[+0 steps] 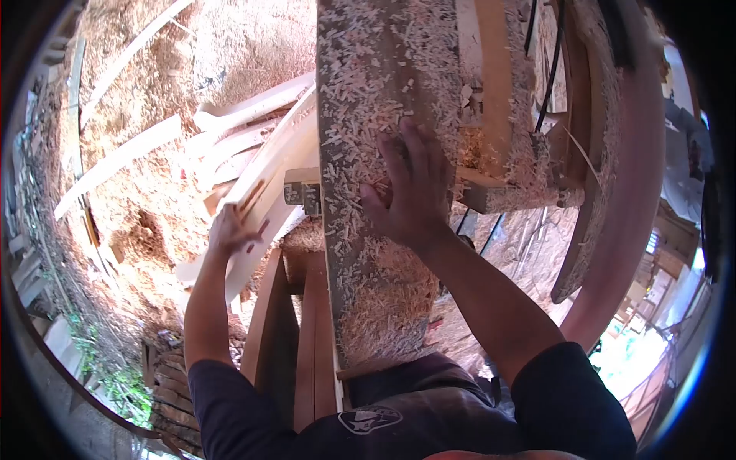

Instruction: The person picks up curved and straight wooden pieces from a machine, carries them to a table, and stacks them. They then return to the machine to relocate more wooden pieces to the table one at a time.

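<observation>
A long workbench board [383, 307] runs up the middle, strewn with wood shavings. My right hand [412, 184] lies on it palm down, its fingers spread among the shavings. To the left of the board, my left hand [234, 230] is at a long pale wooden piece [280, 165] that slants up to the right. Some of its fingers reach out over the wood; whether the others grip the edge is unclear. A small wooden block [303, 192] juts from the board's left side, between my hands.
Curved pale wood pieces [245, 115] are heaped at the upper left, over shavings on the ground. Upright reddish planks [313, 337] stand below the left hand. A wooden frame [494, 84] with dark rods adjoins the bench at the right. Stacked wood [172, 399] lies lower left.
</observation>
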The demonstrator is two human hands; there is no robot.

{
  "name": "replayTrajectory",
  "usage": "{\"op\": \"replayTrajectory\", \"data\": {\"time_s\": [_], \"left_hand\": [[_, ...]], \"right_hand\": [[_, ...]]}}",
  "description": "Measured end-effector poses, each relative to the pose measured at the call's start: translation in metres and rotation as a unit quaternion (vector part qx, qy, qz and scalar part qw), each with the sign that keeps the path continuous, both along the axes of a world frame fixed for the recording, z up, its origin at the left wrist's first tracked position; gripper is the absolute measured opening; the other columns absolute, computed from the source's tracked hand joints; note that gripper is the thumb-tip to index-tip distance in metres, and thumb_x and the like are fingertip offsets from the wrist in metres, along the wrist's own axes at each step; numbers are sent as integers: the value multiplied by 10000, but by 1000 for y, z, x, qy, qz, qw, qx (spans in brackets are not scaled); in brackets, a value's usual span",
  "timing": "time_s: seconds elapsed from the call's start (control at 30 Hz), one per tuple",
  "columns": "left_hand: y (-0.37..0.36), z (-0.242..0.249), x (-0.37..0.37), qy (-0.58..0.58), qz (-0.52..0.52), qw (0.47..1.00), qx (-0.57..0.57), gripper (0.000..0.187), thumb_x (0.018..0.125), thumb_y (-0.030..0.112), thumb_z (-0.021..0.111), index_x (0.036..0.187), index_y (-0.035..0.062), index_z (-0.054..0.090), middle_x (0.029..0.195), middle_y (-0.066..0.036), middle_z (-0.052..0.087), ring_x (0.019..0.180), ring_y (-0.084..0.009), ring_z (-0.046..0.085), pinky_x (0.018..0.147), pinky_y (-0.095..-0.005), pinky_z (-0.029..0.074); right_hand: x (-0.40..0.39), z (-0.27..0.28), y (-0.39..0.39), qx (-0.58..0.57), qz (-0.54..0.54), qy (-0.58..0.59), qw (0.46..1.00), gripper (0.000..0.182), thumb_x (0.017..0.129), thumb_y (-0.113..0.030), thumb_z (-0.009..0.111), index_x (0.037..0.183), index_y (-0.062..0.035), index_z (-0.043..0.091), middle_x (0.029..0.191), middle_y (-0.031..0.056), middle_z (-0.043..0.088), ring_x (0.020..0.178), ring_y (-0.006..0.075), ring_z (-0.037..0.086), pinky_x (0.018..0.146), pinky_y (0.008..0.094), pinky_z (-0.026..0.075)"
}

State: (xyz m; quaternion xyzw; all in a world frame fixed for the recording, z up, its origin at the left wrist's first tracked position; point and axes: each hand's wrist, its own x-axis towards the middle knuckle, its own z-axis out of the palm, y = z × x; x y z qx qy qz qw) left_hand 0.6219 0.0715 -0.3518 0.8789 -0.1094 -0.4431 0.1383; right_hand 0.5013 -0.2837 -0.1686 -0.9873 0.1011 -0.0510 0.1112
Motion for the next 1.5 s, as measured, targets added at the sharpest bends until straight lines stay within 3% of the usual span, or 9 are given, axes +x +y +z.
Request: {"op": "replayTrajectory", "data": {"time_s": [0.5,0.8,0.9,0.93,1.0,1.17,1.33,1.43,1.5], "left_hand": [[50,220,-14,17,379,908,-177,719,607,91,771,1224,-32,422,886,-126,591,595,-199,577,496,-330,488],[-94,342,-13,-121,236,910,-318,353,811,103,719,1079,-96,604,754,-91,641,542,-137,553,512,-274,462],[-166,371,-30,-109,177,932,-296,408,796,222,780,1072,-67,699,701,-68,667,648,-114,633,614,-287,511],[-181,357,-19,-104,164,951,-241,678,708,305,832,1185,-121,607,777,-116,690,713,-168,691,639,-302,561],[-231,360,-56,-182,244,938,-166,490,692,312,838,988,-61,723,940,-220,700,774,-275,714,743,-330,593],[-292,324,-135,-214,252,941,-76,1103,693,611,807,1338,-183,395,1271,-257,575,1155,-381,639,935,-425,565],[-288,273,-182,-317,137,934,-89,932,692,493,871,1348,-54,498,1254,-199,598,1148,-345,637,962,-424,525],[-210,222,-101,-64,90,915,-388,644,740,385,875,1219,0,681,1144,-140,699,1039,-243,684,917,-371,536],[-144,199,-48,-65,269,818,-504,242,914,187,736,1112,49,755,1037,-67,754,917,-132,698,795,-298,550]], "right_hand": [[-10,0,-2,14,-22,-113,993,677,858,-411,678,1435,-122,473,1493,204,420,1406,412,383,1109,597,315],[-12,-32,-8,-8,-25,-323,946,618,905,-492,651,1351,-73,565,1309,197,595,1251,349,565,1034,500,427],[-29,46,-21,487,-124,-93,860,597,970,-530,573,1272,-17,625,1165,204,675,1113,323,653,969,438,485],[-38,59,-23,473,-156,-106,861,601,985,-532,547,1259,-4,632,1141,206,685,1091,318,662,959,432,491],[-51,85,-33,438,-223,-137,860,617,1013,-537,495,1233,20,646,1094,209,704,1046,308,681,940,421,504],[-56,109,-45,388,-169,-59,904,875,905,-609,599,1416,92,480,1291,328,617,1257,442,593,1084,451,461],[-45,94,-33,274,-185,113,937,1206,778,-692,718,1588,-2,152,1486,388,353,1277,524,538,1050,529,495],[-26,89,-22,158,-209,93,961,1187,760,-690,734,1615,-125,134,1468,374,331,1254,515,557,1021,554,510],[-14,74,-8,91,-230,94,964,1132,759,-667,744,1615,-196,173,1436,348,358,1223,507,581,1000,567,516]]}}
